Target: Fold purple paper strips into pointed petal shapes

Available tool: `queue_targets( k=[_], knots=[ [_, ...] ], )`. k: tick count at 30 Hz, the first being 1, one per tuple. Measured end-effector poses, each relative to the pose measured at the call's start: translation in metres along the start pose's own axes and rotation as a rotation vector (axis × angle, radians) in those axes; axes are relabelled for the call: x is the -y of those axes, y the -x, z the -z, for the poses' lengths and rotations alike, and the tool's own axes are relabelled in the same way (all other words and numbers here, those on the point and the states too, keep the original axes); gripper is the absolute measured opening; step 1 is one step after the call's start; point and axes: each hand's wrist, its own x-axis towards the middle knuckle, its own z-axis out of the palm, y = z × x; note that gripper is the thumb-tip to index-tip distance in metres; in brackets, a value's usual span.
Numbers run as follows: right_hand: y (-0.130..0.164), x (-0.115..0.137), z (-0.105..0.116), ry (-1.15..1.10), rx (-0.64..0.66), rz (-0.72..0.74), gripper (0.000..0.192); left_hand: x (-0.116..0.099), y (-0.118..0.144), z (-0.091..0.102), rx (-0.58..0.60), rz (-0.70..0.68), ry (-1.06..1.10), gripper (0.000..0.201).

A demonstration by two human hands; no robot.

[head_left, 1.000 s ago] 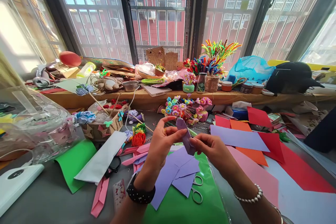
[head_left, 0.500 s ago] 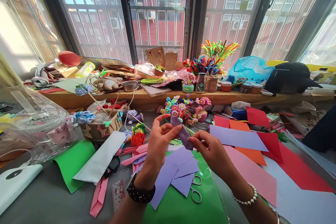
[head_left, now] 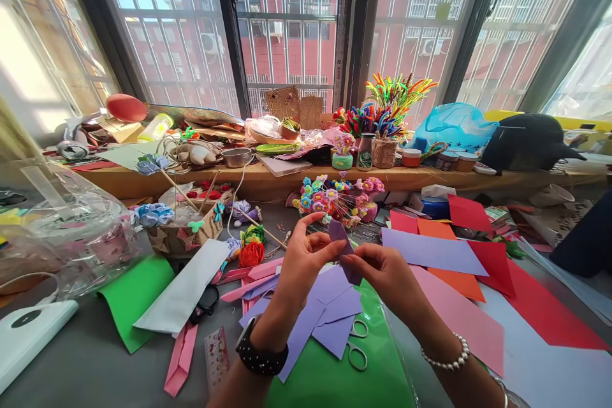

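Two bare arms, no sleeves at all. On the left hand (head_left: pixel 300 261), a thin gold ring (head_left: pixel 308 241) round one finger. Round the left wrist, at about 7 o'clock from that hand, a wide black watch band (head_left: pixel 261 355) with lots of tiny light dots on it. Round the right wrist, at about 4 o'clock from the right hand (head_left: pixel 389 277), a bracelet (head_left: pixel 447 358) of small round white beads like pearls. Lower down that arm, near the bottom edge, part of a second thin band (head_left: pixel 502 392), too cut off to tell more.
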Motion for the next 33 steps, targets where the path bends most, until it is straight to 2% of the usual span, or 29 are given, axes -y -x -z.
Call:
queue_targets(
  k=[6,14,23,27,31,33],
  knots=[
    [0.001,0.003,0.002,0.077,0.007,0.031,0.025,0.0,0.0,0.0,-0.026,-0.004,-0.032,0.06],
    [0.0,0.004,0.011,0.063,-0.019,-0.009,0.022,-0.006,0.0,0.002,-0.068,-0.01,-0.037,0.049],
    [0.0,0.006,0.02,0.24,-0.013,0.009,0.019,-0.007,-0.003,0.009,-0.076,-0.048,-0.117,0.047],
    [-0.001,0.004,0.023,0.303,-0.02,0.041,0.018,-0.01,-0.004,0.016,0.052,-0.031,-0.247,0.044],
    [-0.002,0.002,0.026,0.473,0.057,0.157,0.013,-0.013,-0.002,0.022,0.25,-0.097,-0.601,0.028],
    [-0.001,0.001,0.026,0.542,0.075,0.203,0.013,-0.011,-0.001,0.02,0.304,-0.167,-0.782,0.017]
  ],
)
